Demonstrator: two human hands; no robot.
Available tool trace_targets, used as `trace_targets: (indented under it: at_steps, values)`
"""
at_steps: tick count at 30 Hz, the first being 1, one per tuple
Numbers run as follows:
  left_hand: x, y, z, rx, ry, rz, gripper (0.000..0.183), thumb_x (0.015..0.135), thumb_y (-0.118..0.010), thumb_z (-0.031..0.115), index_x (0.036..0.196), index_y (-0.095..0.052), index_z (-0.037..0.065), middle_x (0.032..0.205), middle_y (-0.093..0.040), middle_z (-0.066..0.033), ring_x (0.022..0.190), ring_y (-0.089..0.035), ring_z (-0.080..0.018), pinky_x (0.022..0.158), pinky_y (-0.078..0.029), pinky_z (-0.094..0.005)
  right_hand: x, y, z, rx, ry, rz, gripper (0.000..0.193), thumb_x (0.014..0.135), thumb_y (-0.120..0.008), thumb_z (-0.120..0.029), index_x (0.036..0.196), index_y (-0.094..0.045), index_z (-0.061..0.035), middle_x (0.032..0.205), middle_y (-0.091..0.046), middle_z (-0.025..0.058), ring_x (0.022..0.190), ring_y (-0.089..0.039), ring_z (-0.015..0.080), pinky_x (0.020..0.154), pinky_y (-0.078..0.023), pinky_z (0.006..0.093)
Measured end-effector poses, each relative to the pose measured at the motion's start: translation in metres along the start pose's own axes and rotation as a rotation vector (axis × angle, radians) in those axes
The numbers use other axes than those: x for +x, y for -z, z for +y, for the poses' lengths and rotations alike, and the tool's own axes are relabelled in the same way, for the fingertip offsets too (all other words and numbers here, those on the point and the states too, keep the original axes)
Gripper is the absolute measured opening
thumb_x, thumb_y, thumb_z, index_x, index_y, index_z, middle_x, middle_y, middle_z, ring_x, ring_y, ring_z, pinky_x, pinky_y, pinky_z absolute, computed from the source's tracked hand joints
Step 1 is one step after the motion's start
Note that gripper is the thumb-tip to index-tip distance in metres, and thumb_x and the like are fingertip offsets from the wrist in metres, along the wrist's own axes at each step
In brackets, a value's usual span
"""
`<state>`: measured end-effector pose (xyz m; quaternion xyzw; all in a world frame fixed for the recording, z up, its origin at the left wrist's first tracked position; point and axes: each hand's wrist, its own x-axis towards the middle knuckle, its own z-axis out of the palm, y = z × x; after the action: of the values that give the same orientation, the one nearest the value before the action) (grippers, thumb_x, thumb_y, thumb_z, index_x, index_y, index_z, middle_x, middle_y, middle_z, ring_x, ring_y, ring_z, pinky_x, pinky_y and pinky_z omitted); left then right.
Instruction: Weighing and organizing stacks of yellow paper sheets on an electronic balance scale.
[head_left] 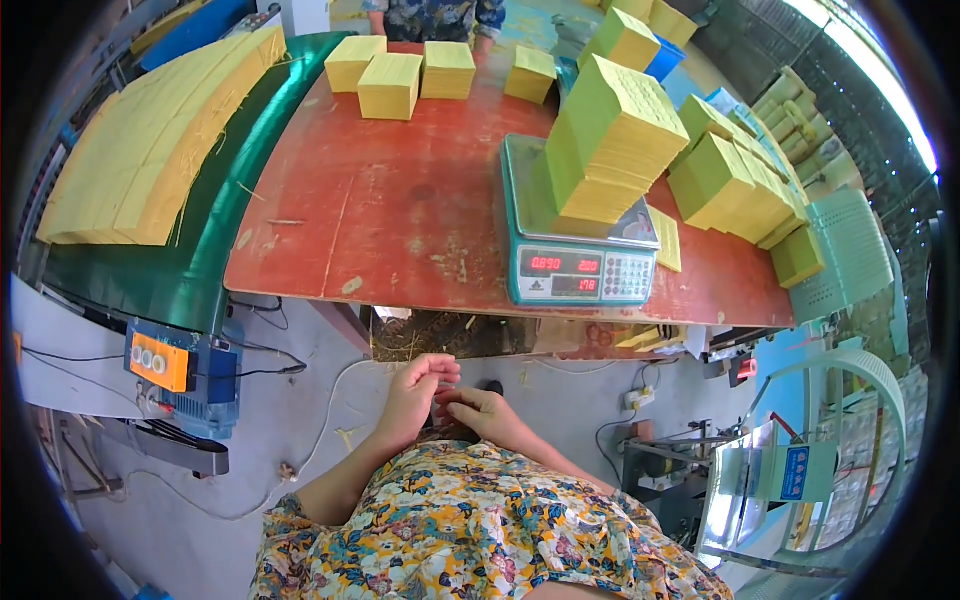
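Head view. Left hand (415,390) and right hand (482,410) meet low in front of the body, below the tabletop (380,200) edge, fingertips touching. Left grip curled half shut, right grip loosely folded; whether anything small sits between the fingers I cannot tell.

Nearest work: a tall stack of yellow paper sheets (610,135) resting on the digital scale (575,235), well apart from both hands. It looks like a pause in weighing. A next move would call for reaching up and forward over the tabletop edge.

Materials: tabletop is worn red-brown board, scratched and speckled. Paper stacks are matte, square-cut blocks, edges finely layered. Scale is teal plastic with a steel pan. More bundles (740,185) lie right of the scale, and smaller blocks (390,85) at the far side. A long fanned run of sheets (150,140) lies on the green conveyor (200,270).
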<state>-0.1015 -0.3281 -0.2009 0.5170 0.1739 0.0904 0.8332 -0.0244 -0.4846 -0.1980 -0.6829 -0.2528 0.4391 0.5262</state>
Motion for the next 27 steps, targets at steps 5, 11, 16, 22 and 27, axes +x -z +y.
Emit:
trace_targets:
  at_steps: [5, 11, 16, 22, 27]
  values:
    - [0.025, -0.003, 0.018, 0.073, -0.036, -0.088, 0.025, 0.100, -0.048, 0.012, 0.115, -0.062, -0.002, 0.106, -0.068, -0.0105, 0.096, -0.066, -0.0167, 0.085, -0.054, -0.0299, -0.002, 0.013, 0.001, 0.090, -0.010, 0.025, 0.028, 0.098, -0.057, -0.013, 0.121, -0.064, 0.0020, 0.101, -0.071, 0.0075, 0.092, -0.065, 0.0127, 0.082, -0.053, 0.0289]
    - [0.128, -0.022, 0.115, 0.126, -0.202, -0.113, 0.039, 0.103, -0.045, 0.034, 0.117, -0.064, 0.002, 0.108, -0.069, -0.0111, 0.098, -0.067, -0.0187, 0.086, -0.054, -0.0343, -0.017, 0.068, -0.036, 0.024, 0.048, 0.159, 0.025, 0.100, -0.054, -0.009, 0.119, -0.063, 0.0037, 0.105, -0.070, 0.0105, 0.096, -0.067, 0.0150, 0.085, -0.054, 0.0293]
    - [0.252, -0.068, 0.179, 0.066, -0.192, -0.062, 0.057, 0.103, -0.041, 0.050, 0.127, -0.059, 0.002, 0.122, -0.065, -0.0110, 0.114, -0.059, -0.0198, 0.099, -0.045, -0.0375, -0.028, 0.143, -0.098, -0.065, 0.184, 0.288, 0.019, 0.098, -0.055, -0.007, 0.110, -0.066, 0.0019, 0.096, -0.071, 0.0066, 0.091, -0.067, 0.0129, 0.081, -0.054, 0.0277]
    - [0.382, -0.110, 0.204, 0.067, -0.150, 0.052, 0.065, 0.098, -0.043, 0.059, 0.133, -0.057, 0.007, 0.129, -0.062, -0.0066, 0.122, -0.052, -0.0182, 0.103, -0.036, -0.0404, 0.006, 0.197, -0.158, -0.214, 0.394, 0.368, 0.020, 0.099, -0.052, -0.010, 0.099, -0.067, 0.0025, 0.088, -0.070, 0.0061, 0.082, -0.065, 0.0119, 0.074, -0.053, 0.0270]
    - [0.410, -0.143, 0.196, 0.110, -0.167, -0.041, 0.072, 0.096, -0.042, 0.064, 0.137, -0.055, 0.006, 0.138, -0.057, -0.0100, 0.131, -0.045, -0.0201, 0.107, -0.027, -0.0489, 0.052, 0.208, -0.191, 0.135, 0.227, 0.325, 0.031, 0.101, -0.050, -0.024, 0.097, -0.066, 0.0026, 0.084, -0.069, 0.0077, 0.074, -0.066, 0.0153, 0.063, -0.050, 0.0284]
